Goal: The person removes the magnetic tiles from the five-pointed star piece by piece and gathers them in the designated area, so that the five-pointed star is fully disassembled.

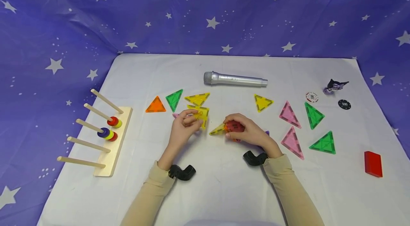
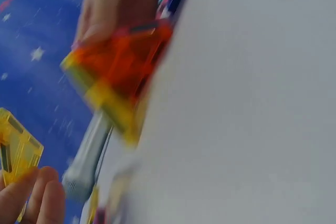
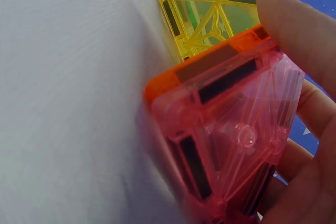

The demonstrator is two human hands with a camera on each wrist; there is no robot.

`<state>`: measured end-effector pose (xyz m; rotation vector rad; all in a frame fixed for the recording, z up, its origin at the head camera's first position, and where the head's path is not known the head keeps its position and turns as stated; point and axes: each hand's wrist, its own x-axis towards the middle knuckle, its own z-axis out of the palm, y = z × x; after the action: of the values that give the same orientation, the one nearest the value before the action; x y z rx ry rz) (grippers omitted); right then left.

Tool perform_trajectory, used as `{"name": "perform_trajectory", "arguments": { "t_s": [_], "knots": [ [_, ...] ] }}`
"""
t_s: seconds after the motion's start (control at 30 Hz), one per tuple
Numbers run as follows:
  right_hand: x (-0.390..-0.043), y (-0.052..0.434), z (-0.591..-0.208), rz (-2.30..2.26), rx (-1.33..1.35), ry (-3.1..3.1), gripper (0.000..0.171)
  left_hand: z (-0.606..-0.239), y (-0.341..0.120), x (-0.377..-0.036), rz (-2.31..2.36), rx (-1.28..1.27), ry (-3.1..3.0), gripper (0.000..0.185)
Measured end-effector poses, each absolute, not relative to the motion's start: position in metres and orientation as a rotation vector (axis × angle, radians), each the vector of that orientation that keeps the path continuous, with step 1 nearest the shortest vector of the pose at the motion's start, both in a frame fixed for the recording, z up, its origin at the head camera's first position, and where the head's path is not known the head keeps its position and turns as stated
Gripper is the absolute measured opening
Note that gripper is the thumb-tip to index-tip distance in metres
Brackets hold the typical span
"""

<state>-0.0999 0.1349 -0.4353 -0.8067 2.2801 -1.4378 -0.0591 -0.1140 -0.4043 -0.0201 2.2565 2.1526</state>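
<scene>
My left hand [image 1: 183, 129] pinches a yellow magnetic tile [image 2: 22, 142] between thumb and fingers, raised in the left wrist view. Opposite it, my right hand [image 1: 248, 131] grips a small joined cluster of triangular magnetic tiles. In the right wrist view the cluster shows a pink tile [image 3: 244, 124] nearest the camera, an orange tile [image 3: 207, 61] against it, and a yellow tile [image 3: 215, 17] sticking out toward the left hand. Behind the left hand lies another yellow triangle [image 1: 197, 99], and a pink tile [image 1: 175, 115] is mostly hidden by the fingers.
Loose tiles lie on both sides: an orange triangle [image 1: 156, 105] and green one [image 1: 174, 100] left, yellow [image 1: 263, 103], pink [image 1: 289, 114] and green [image 1: 314, 115] ones right. A silver microphone [image 1: 237, 79], pegboard [image 1: 121, 140], poker chips [image 1: 311, 97], figurine [image 1: 334, 86] and red block [image 1: 373, 164] surround them.
</scene>
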Motion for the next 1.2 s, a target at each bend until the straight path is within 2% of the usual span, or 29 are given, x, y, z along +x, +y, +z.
{"name": "perform_trajectory", "arguments": {
  "t_s": [0.2,0.37,0.5,0.9,1.2],
  "knots": [
    [-0.099,0.135,-0.435,-1.457,-0.787,2.252,0.039,-0.394,-0.159,-0.034,2.079,-0.142,2.422,0.036],
    [-0.099,0.136,-0.435,-1.473,-0.776,2.233,0.039,-0.408,-0.191,-0.029,2.029,-0.363,2.467,0.038],
    [-0.099,0.136,-0.436,-1.477,-0.767,2.228,0.039,-0.424,-0.206,-0.03,1.902,-0.448,2.515,0.044],
    [-0.1,0.135,-0.436,-1.475,-0.756,2.225,0.04,-0.437,-0.205,-0.031,1.633,-0.321,2.761,0.052],
    [-0.101,0.134,-0.434,-1.456,-0.734,2.231,0.041,-0.435,-0.2,-0.031,1.223,-0.243,3.098,0.06]
  ]
}}
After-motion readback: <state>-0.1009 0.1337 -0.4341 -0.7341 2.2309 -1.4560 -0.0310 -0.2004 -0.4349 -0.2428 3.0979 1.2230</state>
